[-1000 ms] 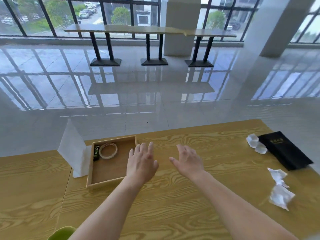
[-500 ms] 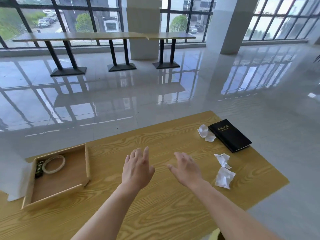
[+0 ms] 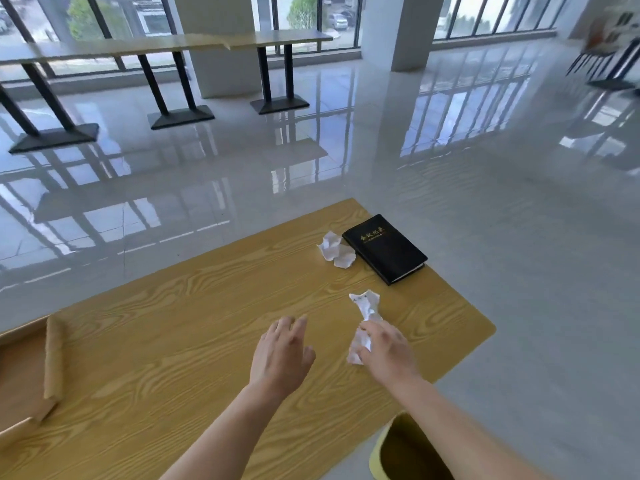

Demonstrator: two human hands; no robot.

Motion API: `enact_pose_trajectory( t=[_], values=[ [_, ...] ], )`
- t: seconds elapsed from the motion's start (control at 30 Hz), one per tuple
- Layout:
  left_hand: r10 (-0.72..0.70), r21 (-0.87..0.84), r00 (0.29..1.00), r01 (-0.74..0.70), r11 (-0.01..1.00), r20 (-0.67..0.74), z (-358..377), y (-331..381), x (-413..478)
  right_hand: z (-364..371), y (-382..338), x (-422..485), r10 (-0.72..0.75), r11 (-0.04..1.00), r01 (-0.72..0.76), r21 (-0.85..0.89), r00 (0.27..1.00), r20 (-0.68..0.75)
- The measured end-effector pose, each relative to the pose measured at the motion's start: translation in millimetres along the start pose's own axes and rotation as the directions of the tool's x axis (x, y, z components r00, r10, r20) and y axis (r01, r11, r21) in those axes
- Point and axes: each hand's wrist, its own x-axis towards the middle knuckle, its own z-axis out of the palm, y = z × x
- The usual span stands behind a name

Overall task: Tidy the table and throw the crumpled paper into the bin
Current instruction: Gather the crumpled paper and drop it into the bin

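Note:
Crumpled white paper lies on the wooden table [image 3: 173, 323]. Two balls [image 3: 335, 251] sit beside a black notebook [image 3: 385, 248] at the far right corner. Another piece [image 3: 365, 303] lies nearer. Just below it, my right hand [image 3: 388, 351] reaches over a further crumpled piece [image 3: 358, 348], fingertips touching it, fingers not closed around it. My left hand [image 3: 282, 355] hovers open over the table to the left, holding nothing. A yellow bin [image 3: 384, 452] stands on the floor by the table's near right edge, partly hidden by my right forearm.
A wooden tray [image 3: 52, 358] sits at the table's left edge, cut off by the frame. The table's right edge runs close past the notebook. Beyond lie a glossy tiled floor, long counter tables [image 3: 166, 46] by the windows and pillars.
My view has swung right, so the tray slid to the left edge and the bin came into sight. My right hand moved right onto the near crumpled paper; my left hand followed.

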Motion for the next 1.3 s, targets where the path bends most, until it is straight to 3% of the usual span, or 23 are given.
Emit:
enact_pose_trajectory(
  t=[0.23, 0.47, 0.57, 0.67, 0.77, 0.97, 1.3],
  values=[
    [0.136, -0.070, 0.990, -0.135, 0.988, 0.019, 23.7, 33.2, 69.7, 15.0, 23.0, 16.2, 0.079, 0.996, -0.078, -0.042, 0.997, 0.016],
    [0.227, -0.123, 0.970, -0.215, 0.969, 0.087, 62.4, 50.7, 150.8, 45.4, 29.7, 36.5, 0.011, 0.985, 0.010, -0.172, 0.993, 0.119],
    [0.268, -0.132, 0.947, -0.246, 0.960, 0.180, 81.1, 48.8, 172.7, 60.2, 35.5, 35.3, 0.023, 0.964, 0.029, -0.264, 0.981, 0.190],
    [0.330, -0.072, 0.911, -0.322, 0.944, 0.247, 95.2, 46.3, 185.1, 68.1, 35.7, 29.1, -0.004, 0.943, 0.045, -0.329, 0.992, 0.123],
    [0.382, 0.059, 0.902, -0.401, 0.914, 0.203, 102.6, 44.1, 190.7, 70.4, 35.7, 25.3, -0.041, 0.935, 0.061, -0.349, 0.997, 0.064],
    [0.254, -0.076, 0.965, -0.249, 0.966, 0.072, 98.1, 33.6, 177.7, 61.1, 47.7, 18.7, -0.066, 0.978, 0.058, -0.199, 0.997, -0.034],
    [0.152, -0.223, 0.988, -0.153, 0.963, -0.023, 73.4, 51.5, 138.6, 10.2, 73.8, -10.6, -0.002, 1.000, -0.002, -0.015, 0.966, -0.257]
  ],
)
